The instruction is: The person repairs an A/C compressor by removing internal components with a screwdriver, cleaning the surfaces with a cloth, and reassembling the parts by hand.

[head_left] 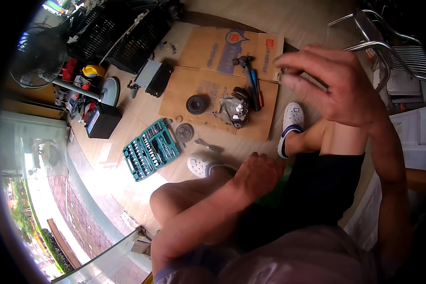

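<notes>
My left hand [260, 176] is closed above my lap, its back up, beside something green [273, 193]; whatever its fingers hold, if anything, is hidden. Raised over my right knee, my right hand [333, 85] has its fingers curled and fingertips brought close to the thumb in a pinch; anything between them is too small to make out. On the flattened cardboard [184, 85] in front of me lie a grey metal machine part [233, 111], a black ring-shaped pulley [197, 104], a hammer-like tool [247, 71] and a red-and-blue screwdriver [255, 83].
An open green socket set [151, 149] lies left, near a round metal plate [184, 133] and a ratchet [208, 145]. Farther left stand a black battery [103, 120], a fan [38, 57] and black crates [137, 40]. A metal chair [388, 52] stands right.
</notes>
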{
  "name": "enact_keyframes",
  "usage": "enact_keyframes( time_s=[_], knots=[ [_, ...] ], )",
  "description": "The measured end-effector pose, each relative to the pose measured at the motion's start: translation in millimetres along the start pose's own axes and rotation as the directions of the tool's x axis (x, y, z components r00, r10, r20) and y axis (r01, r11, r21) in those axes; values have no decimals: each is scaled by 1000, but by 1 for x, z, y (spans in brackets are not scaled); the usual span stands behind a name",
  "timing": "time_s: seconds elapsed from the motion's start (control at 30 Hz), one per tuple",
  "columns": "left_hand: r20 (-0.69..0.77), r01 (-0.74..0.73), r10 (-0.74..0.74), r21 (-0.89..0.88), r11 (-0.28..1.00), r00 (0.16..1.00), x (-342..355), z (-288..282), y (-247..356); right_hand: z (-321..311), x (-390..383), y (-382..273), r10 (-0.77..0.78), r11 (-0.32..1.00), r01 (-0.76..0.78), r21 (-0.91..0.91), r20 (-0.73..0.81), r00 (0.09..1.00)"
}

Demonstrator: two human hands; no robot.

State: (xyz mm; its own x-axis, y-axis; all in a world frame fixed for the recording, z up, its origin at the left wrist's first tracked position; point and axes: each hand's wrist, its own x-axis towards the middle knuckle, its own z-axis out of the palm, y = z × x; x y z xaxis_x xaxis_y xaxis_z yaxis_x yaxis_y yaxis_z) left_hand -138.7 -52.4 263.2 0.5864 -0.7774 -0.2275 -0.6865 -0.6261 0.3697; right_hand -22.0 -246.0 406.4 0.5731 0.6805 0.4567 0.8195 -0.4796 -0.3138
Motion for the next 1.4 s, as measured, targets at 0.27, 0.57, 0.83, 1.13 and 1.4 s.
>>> enact_keyframes(
  time_s=[0.27,0.57,0.83,1.13,1.4],
  knots=[
    [36,146,-150,102,984,988,14,23,-23,105,-53,84,224,972,-232,-38,443,868],
    [245,221,-189,-110,969,951,7,33,-80,130,-56,110,301,924,-383,11,597,744],
    [123,121,-100,-171,978,987,-20,-7,-115,147,-71,128,338,910,-412,-52,667,664],
    [-250,394,-803,-769,504,541,-159,-32,-212,169,-115,129,352,930,-308,-201,730,586],
    [57,324,-769,-925,200,637,-113,148,-239,235,-84,97,359,927,-305,-218,749,556]
  ],
)
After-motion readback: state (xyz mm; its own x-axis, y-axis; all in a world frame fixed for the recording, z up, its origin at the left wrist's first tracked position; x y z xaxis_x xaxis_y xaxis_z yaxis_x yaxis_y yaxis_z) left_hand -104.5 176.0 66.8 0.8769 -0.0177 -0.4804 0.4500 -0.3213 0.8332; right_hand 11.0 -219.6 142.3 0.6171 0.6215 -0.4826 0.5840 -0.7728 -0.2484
